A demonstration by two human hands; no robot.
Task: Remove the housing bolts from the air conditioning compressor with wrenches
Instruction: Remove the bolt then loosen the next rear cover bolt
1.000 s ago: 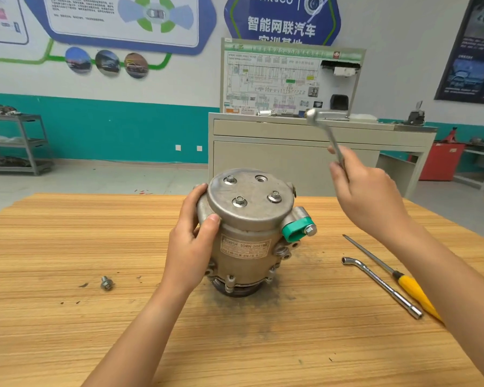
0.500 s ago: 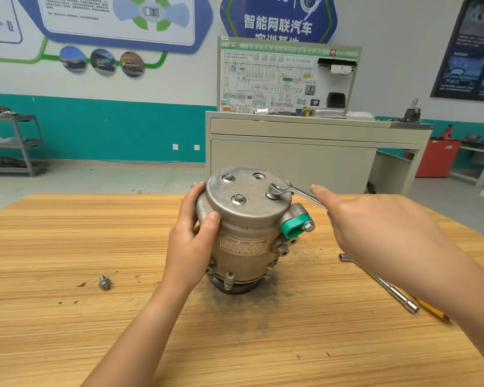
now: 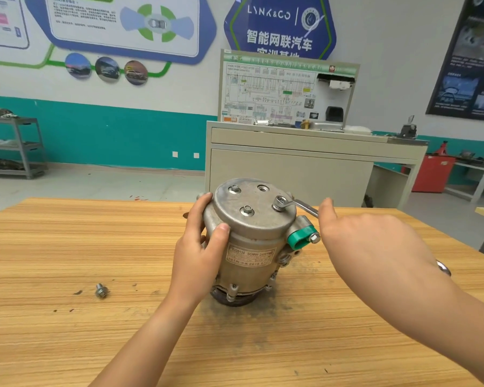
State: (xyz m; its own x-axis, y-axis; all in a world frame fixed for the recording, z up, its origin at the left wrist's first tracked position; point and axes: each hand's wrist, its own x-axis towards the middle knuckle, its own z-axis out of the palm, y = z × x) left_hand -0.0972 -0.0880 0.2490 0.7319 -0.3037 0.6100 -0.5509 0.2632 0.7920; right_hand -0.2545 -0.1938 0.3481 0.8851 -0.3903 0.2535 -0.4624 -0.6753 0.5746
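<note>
On the counter [image 3: 67,247], one housing bolt [image 3: 101,290] lies removed and three remain seated; the left hand [image 3: 199,247] clasps the compressor [image 3: 252,233], the wrench [image 3: 296,203] sits on one, and the right hand's [image 3: 375,247] hold cannot be determined.

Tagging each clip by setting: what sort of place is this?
Probably an automotive training workshop: a wiring-diagram teaching board on a cabinet, connected-car wall posters, and a compressor on a wooden bench.

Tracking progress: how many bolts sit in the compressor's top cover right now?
3: back-left bolt, front bolt, right bolt inside the wrench. The fourth hole is empty.
</note>
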